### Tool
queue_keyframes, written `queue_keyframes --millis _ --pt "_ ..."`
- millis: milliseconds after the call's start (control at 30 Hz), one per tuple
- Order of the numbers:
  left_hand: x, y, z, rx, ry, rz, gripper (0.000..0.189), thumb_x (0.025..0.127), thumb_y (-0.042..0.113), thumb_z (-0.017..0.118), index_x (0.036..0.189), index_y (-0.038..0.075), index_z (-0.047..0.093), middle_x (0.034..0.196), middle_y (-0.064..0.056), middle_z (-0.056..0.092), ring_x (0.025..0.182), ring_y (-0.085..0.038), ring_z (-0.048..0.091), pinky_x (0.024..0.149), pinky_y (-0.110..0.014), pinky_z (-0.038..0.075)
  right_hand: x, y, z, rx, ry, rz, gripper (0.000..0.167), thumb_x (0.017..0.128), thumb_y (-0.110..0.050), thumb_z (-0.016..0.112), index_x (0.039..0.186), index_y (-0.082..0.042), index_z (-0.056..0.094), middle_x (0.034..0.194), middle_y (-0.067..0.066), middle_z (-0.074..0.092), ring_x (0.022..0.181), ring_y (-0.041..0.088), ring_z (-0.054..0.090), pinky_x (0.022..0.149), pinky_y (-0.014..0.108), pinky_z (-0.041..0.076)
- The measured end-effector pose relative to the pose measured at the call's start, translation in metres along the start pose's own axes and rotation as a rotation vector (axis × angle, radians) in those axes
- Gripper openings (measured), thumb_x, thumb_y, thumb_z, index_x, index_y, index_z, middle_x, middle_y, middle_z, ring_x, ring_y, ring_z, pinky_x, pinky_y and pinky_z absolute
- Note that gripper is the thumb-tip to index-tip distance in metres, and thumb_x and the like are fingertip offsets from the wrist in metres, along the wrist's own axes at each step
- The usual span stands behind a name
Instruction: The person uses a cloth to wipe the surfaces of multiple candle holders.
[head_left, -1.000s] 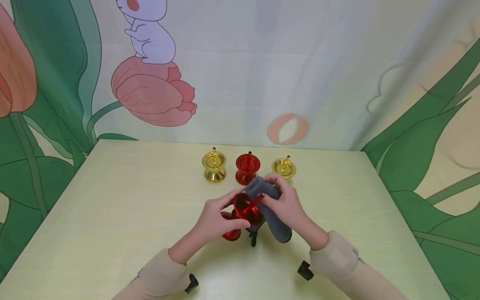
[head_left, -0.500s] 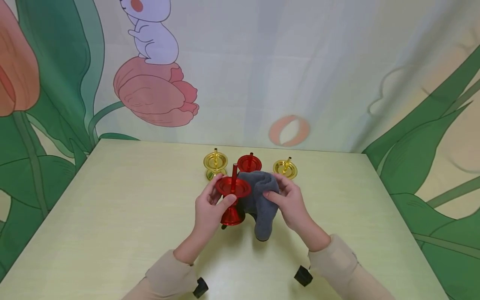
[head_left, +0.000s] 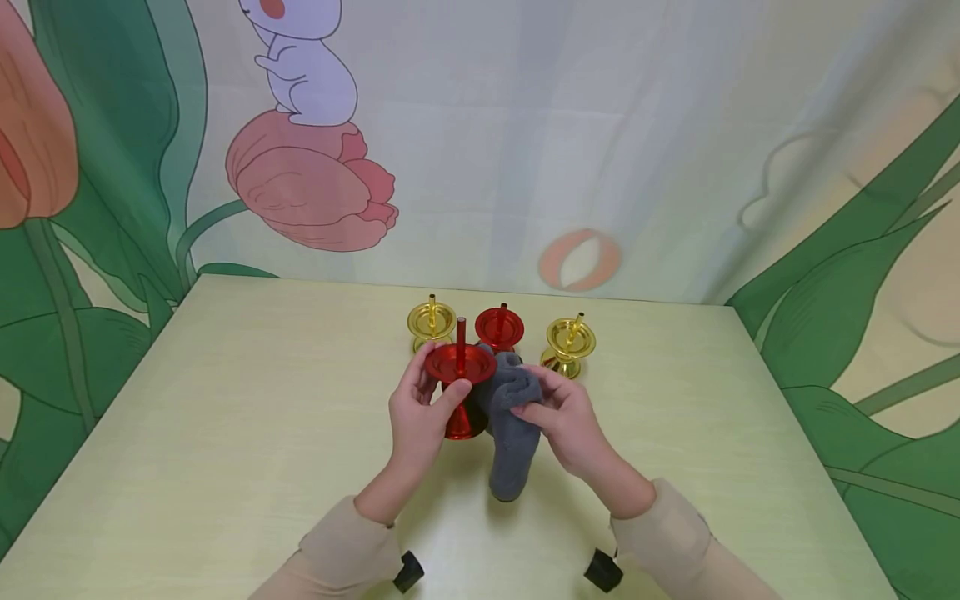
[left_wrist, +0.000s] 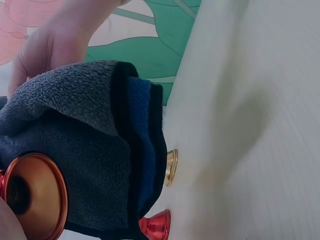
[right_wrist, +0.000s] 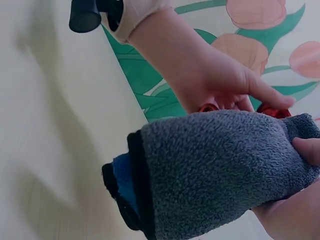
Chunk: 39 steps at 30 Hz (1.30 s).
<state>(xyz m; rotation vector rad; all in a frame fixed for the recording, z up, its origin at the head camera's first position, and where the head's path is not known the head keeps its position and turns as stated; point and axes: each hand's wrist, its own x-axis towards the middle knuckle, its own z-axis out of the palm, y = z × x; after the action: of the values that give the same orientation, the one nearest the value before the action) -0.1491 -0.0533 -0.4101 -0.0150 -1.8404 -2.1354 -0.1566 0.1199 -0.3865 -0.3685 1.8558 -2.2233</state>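
My left hand (head_left: 416, 421) grips a shiny red candle holder (head_left: 461, 364) below its dish, thumb in front. The holder stands nearly upright above the table, its spike pointing up. Its flared base (left_wrist: 50, 200) shows in the left wrist view, close against the cloth. My right hand (head_left: 573, 421) pinches a folded grey cloth (head_left: 513, 454) with black edging between thumb and fingers. The cloth hangs at the holder's right side and partly behind it. A blue inner layer (right_wrist: 123, 175) shows at its edge in the right wrist view.
Behind the hands, a gold candle holder (head_left: 431, 321), a second red candle holder (head_left: 499, 327) and another gold candle holder (head_left: 570, 339) stand in a row on the pale table (head_left: 262, 417). A printed curtain (head_left: 480, 167) hangs behind the table's back edge.
A second ago the red candle holder was tilted with its spike toward the right; now it is nearly upright. The cloth has swung leftward beside it, and both hands keep their hold.
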Motion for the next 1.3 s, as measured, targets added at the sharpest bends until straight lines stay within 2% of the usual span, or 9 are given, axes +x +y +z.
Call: queue_keyframes --millis 200,300,400,533,767,900,1033,1133,1300 --pt "-0.002 0.001 0.002 -0.026 0.002 0.032 0.061 0.073 0.006 0.070 0.128 0.010 0.044 0.118 -0.010 0.057 0.109 -0.016 0.055 0.086 -0.026 0.047 -0.002 0.000 0.004 -0.151 -0.019 -0.033 0.039 0.075 0.012 0.053 0.113 0.012 0.050 0.091 -0.011 0.061 0.083 0.005 0.059 0.078 0.021 0.050" --pt "-0.003 0.002 0.003 -0.047 -0.014 0.036 0.062 0.072 0.003 0.070 0.128 0.009 0.044 0.119 -0.011 0.057 0.108 -0.019 0.056 0.080 -0.028 0.050 -0.003 0.000 0.004 -0.189 -0.006 -0.028 0.039 0.075 0.012 0.053 0.114 0.015 0.048 0.089 -0.013 0.061 0.083 0.005 0.059 0.078 0.021 0.049" --pt "-0.004 0.004 0.003 -0.035 -0.039 0.042 0.062 0.072 0.001 0.070 0.128 0.008 0.044 0.119 -0.011 0.057 0.107 -0.019 0.057 0.083 -0.027 0.049 -0.002 0.000 0.004 -0.207 0.008 -0.021 0.038 0.076 0.012 0.053 0.113 0.014 0.049 0.090 -0.015 0.061 0.085 0.004 0.059 0.078 0.021 0.050" --pt "-0.005 0.006 0.001 -0.014 -0.118 0.052 0.058 0.075 0.003 0.067 0.128 0.006 0.044 0.122 -0.011 0.055 0.107 -0.017 0.056 0.091 -0.023 0.044 -0.001 -0.001 0.003 -0.203 0.020 -0.018 0.038 0.076 0.011 0.053 0.114 0.014 0.049 0.090 -0.016 0.062 0.087 0.004 0.059 0.079 0.021 0.049" --pt "-0.005 0.008 -0.003 -0.051 -0.303 0.082 0.058 0.081 0.017 0.062 0.132 0.005 0.037 0.127 -0.015 0.049 0.109 -0.011 0.054 0.089 -0.023 0.045 0.001 0.000 0.000 -0.156 0.017 -0.019 0.039 0.076 0.012 0.052 0.115 0.015 0.047 0.089 -0.015 0.063 0.087 0.005 0.058 0.078 0.021 0.049" --pt "-0.005 0.008 -0.005 -0.077 -0.412 0.104 0.062 0.081 0.023 0.060 0.133 0.001 0.034 0.129 -0.019 0.046 0.107 -0.006 0.052 0.085 -0.023 0.047 0.002 0.002 -0.003 -0.121 -0.008 -0.026 0.034 0.078 0.009 0.053 0.112 0.010 0.051 0.091 -0.012 0.064 0.089 0.006 0.058 0.078 0.022 0.049" --pt "-0.004 0.008 -0.005 -0.058 -0.496 0.132 0.065 0.082 0.033 0.058 0.133 -0.001 0.033 0.130 -0.020 0.045 0.109 -0.007 0.050 0.086 -0.022 0.047 0.003 0.003 -0.005 -0.089 -0.033 -0.027 0.031 0.079 0.007 0.054 0.108 -0.005 0.058 0.093 -0.011 0.064 0.090 0.007 0.057 0.078 0.023 0.049" --pt "-0.003 0.008 -0.006 -0.055 -0.517 0.113 0.070 0.082 0.036 0.057 0.136 0.002 0.028 0.134 -0.017 0.042 0.117 -0.011 0.046 0.088 -0.023 0.045 0.003 0.003 -0.006 -0.075 -0.046 -0.032 0.033 0.079 0.007 0.054 0.105 -0.012 0.060 0.093 -0.010 0.064 0.090 0.007 0.057 0.079 0.023 0.048" --pt "-0.002 0.007 -0.006 -0.153 -0.524 0.030 0.067 0.082 0.032 0.059 0.130 0.003 0.022 0.138 -0.018 0.034 0.121 -0.010 0.042 0.087 -0.028 0.047 0.003 0.003 -0.009 -0.075 -0.053 -0.044 0.035 0.080 0.007 0.053 0.102 -0.019 0.060 0.093 -0.011 0.064 0.091 0.007 0.056 0.080 0.022 0.048"
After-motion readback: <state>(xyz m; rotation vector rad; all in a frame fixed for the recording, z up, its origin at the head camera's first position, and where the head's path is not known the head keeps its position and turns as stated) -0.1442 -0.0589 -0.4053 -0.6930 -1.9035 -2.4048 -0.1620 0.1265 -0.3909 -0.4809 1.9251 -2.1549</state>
